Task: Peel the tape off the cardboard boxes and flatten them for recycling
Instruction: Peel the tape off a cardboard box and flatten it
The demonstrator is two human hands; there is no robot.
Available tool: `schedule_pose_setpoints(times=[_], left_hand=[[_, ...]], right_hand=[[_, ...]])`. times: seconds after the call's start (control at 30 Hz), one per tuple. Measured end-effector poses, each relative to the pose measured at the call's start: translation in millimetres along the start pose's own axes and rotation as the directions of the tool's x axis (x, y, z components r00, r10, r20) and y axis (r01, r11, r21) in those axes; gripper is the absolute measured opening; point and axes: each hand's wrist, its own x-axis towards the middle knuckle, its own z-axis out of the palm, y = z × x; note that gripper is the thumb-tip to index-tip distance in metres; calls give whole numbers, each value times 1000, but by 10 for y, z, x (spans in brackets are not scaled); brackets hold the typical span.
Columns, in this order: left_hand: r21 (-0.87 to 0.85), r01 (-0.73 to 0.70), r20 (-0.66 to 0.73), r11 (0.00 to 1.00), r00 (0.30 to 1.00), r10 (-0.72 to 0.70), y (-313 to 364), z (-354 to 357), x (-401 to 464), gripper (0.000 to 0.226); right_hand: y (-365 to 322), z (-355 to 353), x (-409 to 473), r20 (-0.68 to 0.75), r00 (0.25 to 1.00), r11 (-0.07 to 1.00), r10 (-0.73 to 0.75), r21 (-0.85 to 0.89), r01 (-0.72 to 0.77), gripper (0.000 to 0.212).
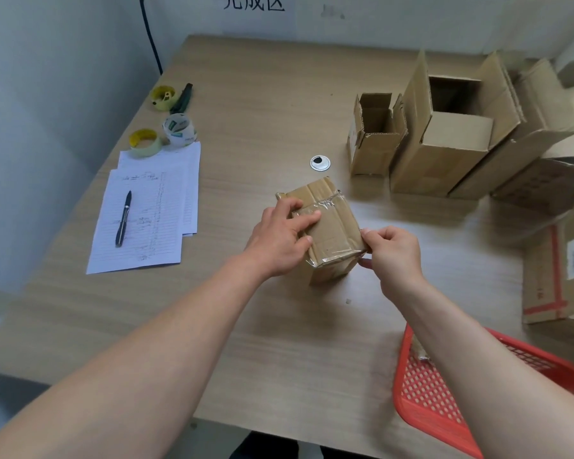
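A small closed cardboard box (332, 226) stands in the middle of the wooden table (279, 127), sealed with clear tape (337, 255) across its top and near edge. My left hand (280, 235) rests on the box's top left, fingers laid flat over the taped seam. My right hand (390, 255) is at the box's near right corner, thumb and fingers pinching the tape's edge there. At the back right stand a small open box (375, 140) and a taller open box (444, 144).
A red plastic basket (424, 392) sits at the near right edge. More boxes (557, 273) are stacked on the right. Tape rolls (179, 129), a green cutter (183, 97), lined papers (153, 207) with a pen (124, 217) lie at left. A round cable grommet (320, 163) is behind the box.
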Motion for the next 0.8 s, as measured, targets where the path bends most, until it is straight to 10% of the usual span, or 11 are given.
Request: schedule_pose_setpoints(times=[0.3,0.5,0.8], left_hand=[[52,20,-4,998,1000,-19,-2,35,15,51],[78,15,32,997,999,-17,-31,26,44,51],[142,-42,17,989,999,40,-51,2,88,49]], right_hand=[[165,118,-127,-94,993,975,73,218,-51,31],[129,10,-364,-3,988,747,156,654,-117,28],[128,-33,-326,-125,978,978,-166,-144,148,14]])
